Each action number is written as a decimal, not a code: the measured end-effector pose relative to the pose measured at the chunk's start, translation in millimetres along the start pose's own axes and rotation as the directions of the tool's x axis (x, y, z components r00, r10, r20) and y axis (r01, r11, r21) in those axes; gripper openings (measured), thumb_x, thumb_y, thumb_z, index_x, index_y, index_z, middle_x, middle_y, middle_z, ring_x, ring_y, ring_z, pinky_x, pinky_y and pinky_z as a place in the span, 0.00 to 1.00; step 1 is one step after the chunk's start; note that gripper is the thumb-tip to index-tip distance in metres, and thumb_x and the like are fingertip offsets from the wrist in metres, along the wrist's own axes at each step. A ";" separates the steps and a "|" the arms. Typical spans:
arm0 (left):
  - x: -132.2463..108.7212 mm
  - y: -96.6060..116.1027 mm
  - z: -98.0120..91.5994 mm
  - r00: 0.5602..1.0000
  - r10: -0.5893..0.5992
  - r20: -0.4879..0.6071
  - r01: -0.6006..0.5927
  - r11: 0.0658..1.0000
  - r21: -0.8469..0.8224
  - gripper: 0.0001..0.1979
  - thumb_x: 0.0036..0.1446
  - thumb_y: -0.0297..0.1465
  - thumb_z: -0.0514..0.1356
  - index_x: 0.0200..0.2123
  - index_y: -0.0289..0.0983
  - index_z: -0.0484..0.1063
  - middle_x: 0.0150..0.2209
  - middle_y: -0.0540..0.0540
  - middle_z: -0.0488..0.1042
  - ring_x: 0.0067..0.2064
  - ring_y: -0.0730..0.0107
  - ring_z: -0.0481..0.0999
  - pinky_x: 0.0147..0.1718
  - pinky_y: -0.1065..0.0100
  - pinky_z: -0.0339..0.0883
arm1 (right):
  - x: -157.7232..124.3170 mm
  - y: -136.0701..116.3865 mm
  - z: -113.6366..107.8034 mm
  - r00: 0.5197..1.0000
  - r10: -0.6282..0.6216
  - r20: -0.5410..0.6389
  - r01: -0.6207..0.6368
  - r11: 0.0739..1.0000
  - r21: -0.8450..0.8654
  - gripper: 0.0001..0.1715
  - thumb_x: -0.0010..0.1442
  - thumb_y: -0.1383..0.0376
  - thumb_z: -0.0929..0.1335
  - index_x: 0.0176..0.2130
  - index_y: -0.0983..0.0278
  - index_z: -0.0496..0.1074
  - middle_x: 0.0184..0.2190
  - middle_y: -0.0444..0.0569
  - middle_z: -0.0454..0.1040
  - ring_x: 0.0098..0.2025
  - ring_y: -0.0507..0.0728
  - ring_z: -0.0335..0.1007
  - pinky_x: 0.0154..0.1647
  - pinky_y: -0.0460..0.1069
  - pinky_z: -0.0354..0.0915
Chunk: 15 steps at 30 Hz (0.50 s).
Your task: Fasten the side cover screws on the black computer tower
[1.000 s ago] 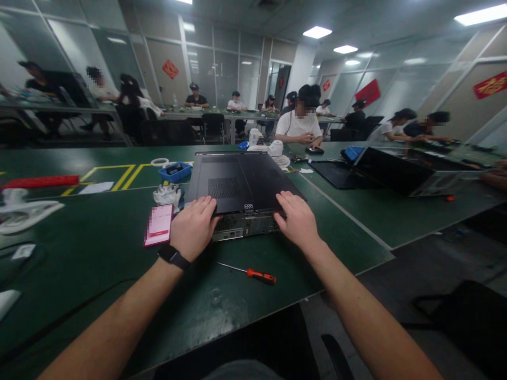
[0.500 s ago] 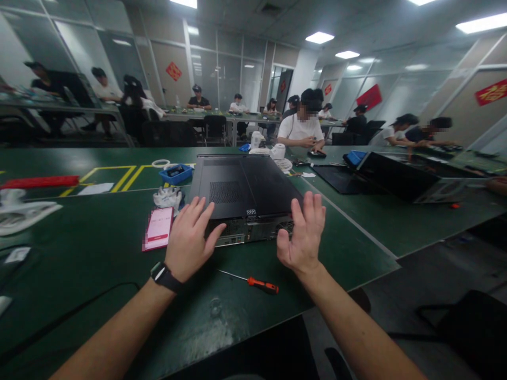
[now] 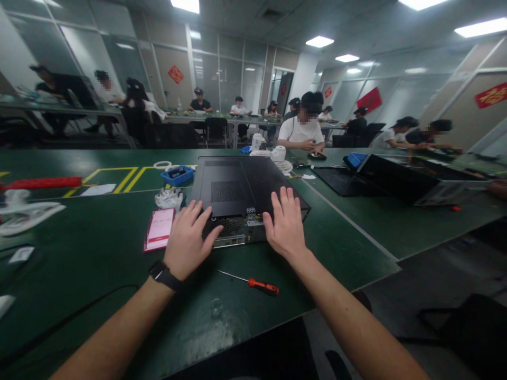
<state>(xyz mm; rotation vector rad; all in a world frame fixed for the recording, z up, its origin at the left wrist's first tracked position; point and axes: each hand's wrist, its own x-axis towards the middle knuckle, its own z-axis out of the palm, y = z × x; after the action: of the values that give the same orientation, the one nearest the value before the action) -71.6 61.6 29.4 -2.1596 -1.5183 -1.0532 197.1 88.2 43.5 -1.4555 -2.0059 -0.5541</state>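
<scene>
A black computer case (image 3: 233, 174) lies on its side on the green table, its rear panel with ports facing me and its side panel on top. My left hand (image 3: 188, 237) is open at the case's near left corner, fingertips by the panel edge. My right hand (image 3: 287, 224) lies open with its fingers on the panel near the right front edge. A screwdriver (image 3: 259, 286) with an orange and black handle rests on the table between my forearms.
Left of the case are a phone (image 3: 160, 228), white gloves (image 3: 169, 198) and a blue tray (image 3: 177, 176). White fans (image 3: 279, 154) stand behind it. To the right sits another opened case (image 3: 404, 177). A person (image 3: 303, 129) works across the table.
My right hand has moved left and forward from the case's right side onto its top panel. My left hand stays nearly in place.
</scene>
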 end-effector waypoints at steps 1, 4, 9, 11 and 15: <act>0.0 -0.3 0.4 1.000 -0.004 0.001 0.004 1.000 -0.001 0.27 0.66 0.44 0.58 0.59 0.32 0.71 0.64 0.29 0.69 0.68 0.42 0.65 0.65 0.41 0.61 | 0.3 1.2 -0.1 0.999 0.014 -0.030 -0.014 1.000 -0.003 0.37 0.74 0.55 0.55 0.71 0.74 0.53 0.76 0.64 0.45 0.79 0.67 0.32 0.76 0.66 0.43; 0.8 0.3 1.2 1.000 -0.007 0.006 0.007 1.000 0.006 0.28 0.66 0.44 0.57 0.60 0.31 0.71 0.64 0.29 0.69 0.68 0.43 0.65 0.65 0.42 0.61 | 13.3 2.3 6.5 0.997 0.050 -0.058 -0.051 0.999 -0.004 0.36 0.73 0.56 0.55 0.71 0.75 0.54 0.74 0.64 0.50 0.78 0.67 0.40 0.75 0.64 0.45; 1.3 2.5 2.4 1.000 -0.014 0.014 0.014 0.999 0.045 0.28 0.67 0.44 0.56 0.61 0.29 0.70 0.63 0.29 0.70 0.66 0.43 0.67 0.65 0.44 0.61 | 33.5 1.9 16.6 0.996 0.053 0.073 -0.054 0.999 0.007 0.31 0.74 0.58 0.52 0.60 0.70 0.72 0.62 0.58 0.74 0.66 0.65 0.67 0.71 0.61 0.54; 0.8 2.5 2.8 1.000 -0.015 0.013 0.014 0.999 0.050 0.28 0.67 0.44 0.56 0.62 0.31 0.69 0.64 0.30 0.70 0.66 0.44 0.68 0.65 0.43 0.62 | 31.9 3.3 13.2 0.996 0.025 0.084 -0.026 1.000 0.012 0.32 0.74 0.56 0.53 0.61 0.72 0.71 0.63 0.59 0.72 0.68 0.66 0.64 0.72 0.61 0.53; 1.0 2.6 3.5 1.000 -0.014 -0.001 0.014 0.999 0.053 0.27 0.67 0.43 0.56 0.61 0.33 0.70 0.63 0.31 0.71 0.65 0.44 0.69 0.64 0.44 0.63 | 27.8 7.4 6.7 0.998 0.065 0.017 -0.065 0.998 -0.002 0.34 0.74 0.56 0.53 0.65 0.73 0.66 0.68 0.61 0.65 0.74 0.67 0.53 0.74 0.63 0.48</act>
<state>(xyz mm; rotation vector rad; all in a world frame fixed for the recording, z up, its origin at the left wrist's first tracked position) -67.7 63.4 28.1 -2.1166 -1.5456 -1.0064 196.5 114.4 57.2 -1.5253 -1.9645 -0.5174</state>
